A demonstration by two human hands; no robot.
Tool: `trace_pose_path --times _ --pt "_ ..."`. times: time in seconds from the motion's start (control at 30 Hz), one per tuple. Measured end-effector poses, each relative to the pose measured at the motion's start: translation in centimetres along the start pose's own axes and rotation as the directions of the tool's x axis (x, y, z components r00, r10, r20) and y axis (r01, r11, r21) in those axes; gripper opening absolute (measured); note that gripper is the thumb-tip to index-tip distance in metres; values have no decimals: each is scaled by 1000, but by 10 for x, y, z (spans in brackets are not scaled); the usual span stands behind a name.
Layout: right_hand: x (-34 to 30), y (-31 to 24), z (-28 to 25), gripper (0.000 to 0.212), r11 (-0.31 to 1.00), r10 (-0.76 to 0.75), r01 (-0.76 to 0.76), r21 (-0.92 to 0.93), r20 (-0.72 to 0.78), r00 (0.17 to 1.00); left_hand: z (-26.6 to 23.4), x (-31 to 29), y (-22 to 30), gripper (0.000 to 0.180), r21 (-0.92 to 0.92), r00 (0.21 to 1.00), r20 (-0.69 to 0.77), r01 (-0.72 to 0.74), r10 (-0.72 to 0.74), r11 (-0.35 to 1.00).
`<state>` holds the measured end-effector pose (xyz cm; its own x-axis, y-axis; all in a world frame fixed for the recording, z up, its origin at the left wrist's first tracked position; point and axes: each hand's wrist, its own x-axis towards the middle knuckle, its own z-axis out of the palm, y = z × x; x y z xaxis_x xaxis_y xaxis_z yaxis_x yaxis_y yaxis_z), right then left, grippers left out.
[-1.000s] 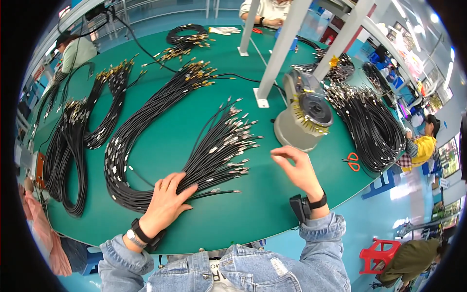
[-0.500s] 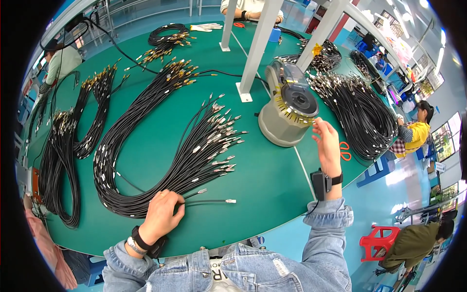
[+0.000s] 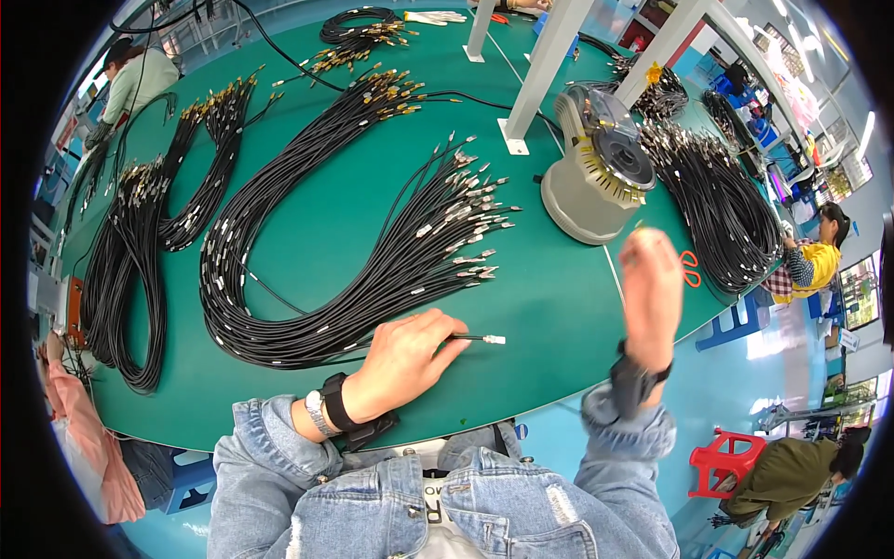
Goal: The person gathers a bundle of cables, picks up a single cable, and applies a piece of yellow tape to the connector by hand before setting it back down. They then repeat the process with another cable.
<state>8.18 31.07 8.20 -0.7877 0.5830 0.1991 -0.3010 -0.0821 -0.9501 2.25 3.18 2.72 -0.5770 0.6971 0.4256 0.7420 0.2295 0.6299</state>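
Between the thumb and fingers of my left hand (image 3: 410,359) is a single black cable (image 3: 473,337), its white connector end (image 3: 494,340) sticking out to the right. Just beyond lies a large curved bundle of black cables (image 3: 307,321), fanned out at its silver-tipped end. My right hand (image 3: 650,289), smeared by motion, has its fingers pinched together. A small yellowish bit shows at the fingertips, too blurred to name. Beyond that hand stands a round grey dispenser (image 3: 587,200) with a dark reel on it and yellow tabs around its rim.
More cable bundles lie on the green table (image 3: 540,289), at left (image 3: 130,270) and right (image 3: 722,205). Orange-handled scissors (image 3: 690,268) rest near the right bundle. Grey posts (image 3: 545,79) rise beyond. Other people work around; a red stool (image 3: 736,464) stands at right.
My right hand has come away from the dispenser's rim toward me. My left hand has shifted right and now grips the cable close to its connector. The view has also shifted.
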Motion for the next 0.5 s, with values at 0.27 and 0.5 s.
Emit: trace_pose_path --times 0.27,0.5 --pt "-110 42 72 4 953 249 -272 134 165 954 6 8 -2 13 12 970 -226 -86 86 996" --pt "-110 60 80 2 929 323 -348 122 189 927 13 9 -4 20 125 959 -251 -102 131 987"
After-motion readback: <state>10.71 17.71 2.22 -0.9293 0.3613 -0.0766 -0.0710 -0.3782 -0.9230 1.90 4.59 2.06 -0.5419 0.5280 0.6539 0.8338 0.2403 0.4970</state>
